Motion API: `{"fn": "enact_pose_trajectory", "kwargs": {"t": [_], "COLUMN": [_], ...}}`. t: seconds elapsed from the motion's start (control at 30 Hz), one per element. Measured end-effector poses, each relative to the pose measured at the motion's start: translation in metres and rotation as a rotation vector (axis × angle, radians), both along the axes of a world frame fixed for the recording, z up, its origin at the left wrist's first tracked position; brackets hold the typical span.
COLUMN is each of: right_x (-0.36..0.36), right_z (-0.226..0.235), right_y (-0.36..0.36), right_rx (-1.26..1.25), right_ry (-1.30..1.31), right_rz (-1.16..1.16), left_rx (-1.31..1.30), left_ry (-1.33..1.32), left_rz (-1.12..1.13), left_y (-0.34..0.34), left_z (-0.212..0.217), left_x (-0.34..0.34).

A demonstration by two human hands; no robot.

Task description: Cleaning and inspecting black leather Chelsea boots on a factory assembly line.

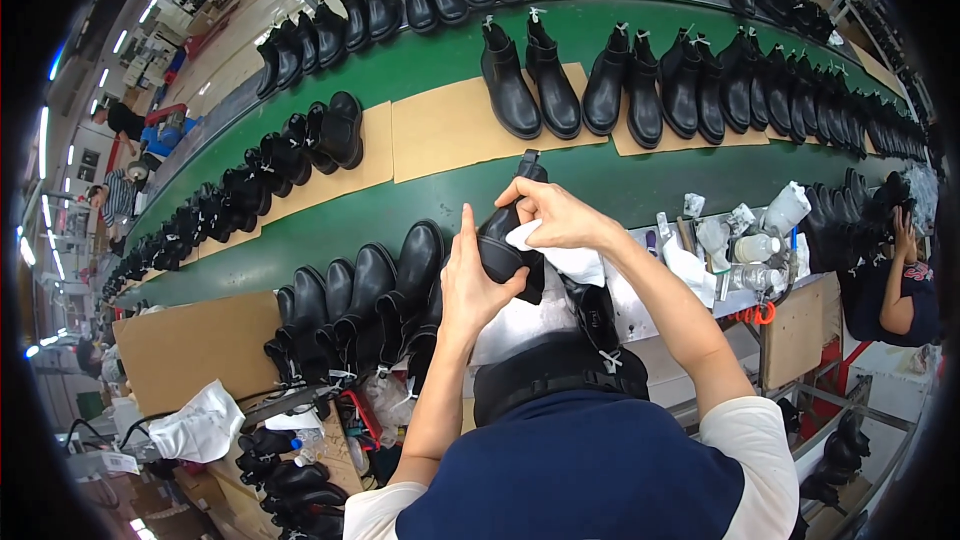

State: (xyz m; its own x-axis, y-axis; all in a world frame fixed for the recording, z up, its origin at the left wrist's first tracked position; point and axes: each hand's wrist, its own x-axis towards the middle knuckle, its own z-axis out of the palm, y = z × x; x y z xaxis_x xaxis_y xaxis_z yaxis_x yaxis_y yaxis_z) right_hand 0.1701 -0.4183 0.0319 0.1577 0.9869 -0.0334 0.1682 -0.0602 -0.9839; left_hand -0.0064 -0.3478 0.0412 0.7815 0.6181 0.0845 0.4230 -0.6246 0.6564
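One held black boot (pixel 505 240), one white cloth (pixel 560 258), two hands, three cardboard sheets.

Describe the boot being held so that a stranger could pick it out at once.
Start from the long green conveyor belt lined with rows of black boots, then come to its near edge in the middle of the picture. There one black boot is lifted off the surface, gripped by the left hand while the right hand presses a white cloth against it. Every other boot stands untouched.
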Motion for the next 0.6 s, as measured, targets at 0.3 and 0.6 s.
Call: {"fn": "enact_pose_trajectory", "kwargs": {"t": [0.3,0.6], "right_x": [-0.002,-0.002], "right_z": [0.003,-0.001], "right_y": [0.002,0.0], "right_rx": [-0.1,-0.075], "right_ry": [0.033,0.107], "right_rz": [-0.071,-0.031], "left_rx": [0.037,0.004], "left_ry": [0.016,0.043], "left_rz": [0.035,0.058], "left_y": [-0.005,-0.011], "left_z": [0.0,0.004], "left_x": [0.004,0.003]}}
